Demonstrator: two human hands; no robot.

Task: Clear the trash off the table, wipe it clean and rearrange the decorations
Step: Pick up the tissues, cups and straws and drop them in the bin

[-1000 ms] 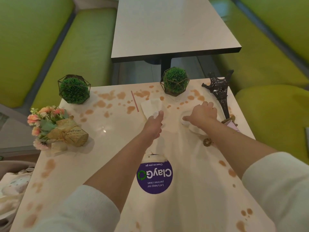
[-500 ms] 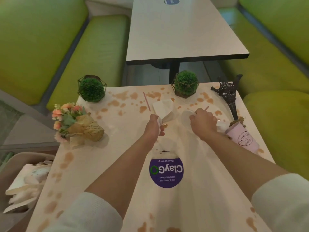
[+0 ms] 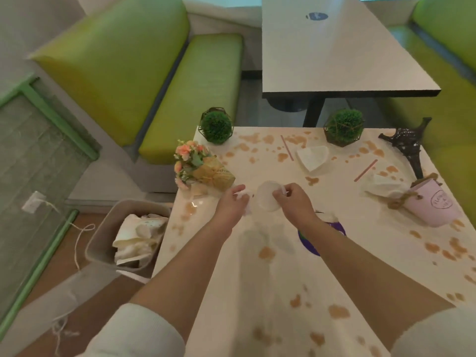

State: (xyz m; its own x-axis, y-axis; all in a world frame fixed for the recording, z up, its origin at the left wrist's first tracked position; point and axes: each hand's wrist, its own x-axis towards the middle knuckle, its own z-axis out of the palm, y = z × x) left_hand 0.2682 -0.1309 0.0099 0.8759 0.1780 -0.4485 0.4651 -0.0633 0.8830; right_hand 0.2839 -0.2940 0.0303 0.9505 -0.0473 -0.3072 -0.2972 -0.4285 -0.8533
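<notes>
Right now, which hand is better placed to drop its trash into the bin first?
Left. The left hand, holding a crumpled napkin, is nearer the bin beside the table's left edge; the right hand holds the plastic lid farther away.

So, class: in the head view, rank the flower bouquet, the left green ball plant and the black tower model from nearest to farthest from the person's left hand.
From the left hand:
1. Flower bouquet, just beyond it, at the table's left edge.
2. Left green ball plant, far-left corner.
3. Black tower model, far-right side.

Green booth seats [image 3: 195, 99] line both sides of a second grey table [image 3: 334, 55] beyond the bench [image 3: 257, 292]. At left, a green-framed glass panel [image 3: 33, 150] meets the wooden floor [image 3: 59, 261]. Light is soft and dim.
</notes>
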